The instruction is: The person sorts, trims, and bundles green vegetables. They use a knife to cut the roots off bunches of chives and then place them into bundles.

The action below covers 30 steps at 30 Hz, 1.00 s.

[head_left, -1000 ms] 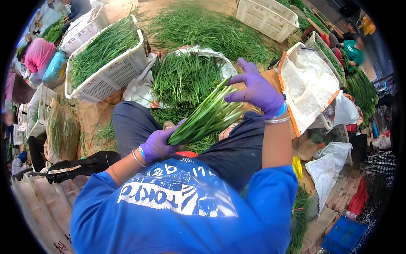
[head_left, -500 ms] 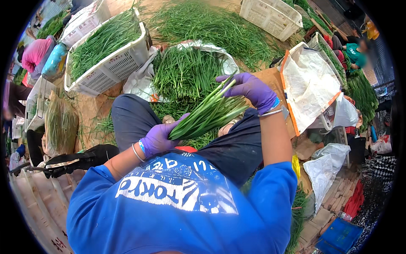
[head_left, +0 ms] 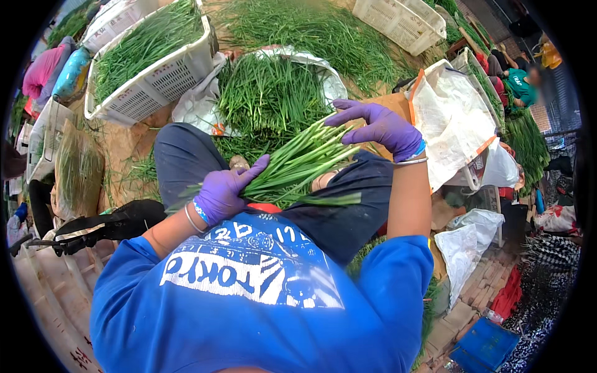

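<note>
A loose bunch of garlic chives (head_left: 297, 160) slants above my lap, pale stem ends up and to the right. My left hand (head_left: 225, 194), in a purple glove, is closed round its leafy lower part with the thumb raised. Beside the pale ends, my purple-gloved right hand (head_left: 382, 129) has its fingers stretched out and apart. A few blurred leaves (head_left: 333, 199) stick out to the right below the bunch. Just beyond my legs lies a thick heap of chives (head_left: 273, 96) on a white sack (head_left: 333, 86).
A white crate (head_left: 163, 87) full of chives stands at the far left, another crate (head_left: 404, 25) at the far right. More chives (head_left: 305, 31) are strewn across the ground. A white sheet (head_left: 454, 118) covers something on my right. Two people (head_left: 43, 71) (head_left: 521, 87) are further off.
The bunch has fanned out looser, with some leaves swinging out to the lower right. My right hand has shifted slightly right and its fingers have opened away from the stems.
</note>
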Available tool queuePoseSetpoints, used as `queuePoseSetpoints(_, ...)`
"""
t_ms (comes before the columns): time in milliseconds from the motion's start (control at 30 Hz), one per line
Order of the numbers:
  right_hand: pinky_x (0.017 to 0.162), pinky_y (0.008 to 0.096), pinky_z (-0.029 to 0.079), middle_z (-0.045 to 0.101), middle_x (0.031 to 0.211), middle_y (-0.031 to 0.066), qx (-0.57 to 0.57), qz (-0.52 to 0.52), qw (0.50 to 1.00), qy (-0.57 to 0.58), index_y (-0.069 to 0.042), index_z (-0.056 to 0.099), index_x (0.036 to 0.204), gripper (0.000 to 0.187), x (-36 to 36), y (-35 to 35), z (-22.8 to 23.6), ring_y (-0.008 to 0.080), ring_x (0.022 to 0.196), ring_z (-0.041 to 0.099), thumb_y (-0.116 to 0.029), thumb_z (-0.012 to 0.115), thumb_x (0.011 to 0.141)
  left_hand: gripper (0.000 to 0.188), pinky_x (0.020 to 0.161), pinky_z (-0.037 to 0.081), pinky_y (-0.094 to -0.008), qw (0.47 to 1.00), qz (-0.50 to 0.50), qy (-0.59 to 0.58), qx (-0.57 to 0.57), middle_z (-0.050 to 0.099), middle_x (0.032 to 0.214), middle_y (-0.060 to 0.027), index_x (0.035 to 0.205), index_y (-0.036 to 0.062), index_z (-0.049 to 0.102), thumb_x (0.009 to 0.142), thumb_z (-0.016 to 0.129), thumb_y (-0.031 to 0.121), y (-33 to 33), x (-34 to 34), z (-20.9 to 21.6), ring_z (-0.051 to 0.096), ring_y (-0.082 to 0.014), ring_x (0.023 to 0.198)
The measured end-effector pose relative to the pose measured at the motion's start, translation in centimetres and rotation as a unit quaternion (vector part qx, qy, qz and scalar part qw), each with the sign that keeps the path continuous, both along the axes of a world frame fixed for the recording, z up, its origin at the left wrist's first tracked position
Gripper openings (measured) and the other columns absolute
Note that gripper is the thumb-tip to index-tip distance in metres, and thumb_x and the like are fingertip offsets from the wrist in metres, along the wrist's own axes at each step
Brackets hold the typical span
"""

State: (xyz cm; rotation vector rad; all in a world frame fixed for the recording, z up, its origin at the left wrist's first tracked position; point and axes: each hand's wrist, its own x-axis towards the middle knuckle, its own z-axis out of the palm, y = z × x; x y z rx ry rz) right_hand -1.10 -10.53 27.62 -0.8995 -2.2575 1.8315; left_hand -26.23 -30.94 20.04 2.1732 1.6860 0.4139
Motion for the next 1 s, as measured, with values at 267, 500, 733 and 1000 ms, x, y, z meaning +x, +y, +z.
queuePoseSetpoints(267,0.1,0.0311,0.029,0.051,0.119,0.0123,0.113,0.03,0.993,0.0,-0.01,0.068,0.092,0.033,-0.1,-1.9,-1.9,0.0246,0.123,0.033,-0.006,0.073,0.059,0.086,0.048,0.041,-0.0392,0.996,0.012,0.066,0.059,0.05,0.07,-0.0082,0.135,0.0248,0.028,0.058,0.064,0.016,0.1,-0.3,0.8,0.053,-0.0288,0.056)
queuePoseSetpoints(500,0.099,0.0326,0.03,0.035,0.132,0.0138,0.125,0.009,0.992,-0.02,-0.013,0.066,0.099,0.043,-0.4,-3.6,-2.0,0.0265,0.123,0.034,-0.012,0.076,0.057,0.088,0.05,0.043,-0.0395,0.997,0.021,0.07,0.034,0.052,0.073,-0.0082,0.135,0.0271,0.027,0.057,0.064,0.014,0.0,-0.7,0.8,0.054,-0.0295,0.058)
queuePoseSetpoints(733,0.101,0.0352,0.028,0.03,0.135,0.0168,0.219,0.003,0.975,-0.03,-0.017,0.067,0.096,0.039,-0.5,-3.5,-3.9,0.0289,0.124,0.03,-0.025,0.078,0.058,0.092,0.05,0.046,-0.0393,0.994,0.02,0.105,-0.01,0.053,0.083,-0.0082,0.136,0.0354,0.019,0.059,0.068,0.021,0.2,-0.9,0.8,0.056,-0.0298,0.058)
queuePoseSetpoints(1000,0.097,0.0327,0.033,0.036,0.133,0.0135,0.156,-0.032,0.986,0.041,-0.011,0.069,0.086,0.021,-1.2,-3.8,-5.0,0.0252,0.118,0.039,-0.008,0.071,0.065,0.092,0.05,0.046,-0.0387,0.995,0.015,0.098,-0.005,0.053,0.083,-0.0088,0.136,0.0357,0.018,0.059,0.066,0.018,0.0,-0.9,0.4,0.056,-0.0299,0.058)
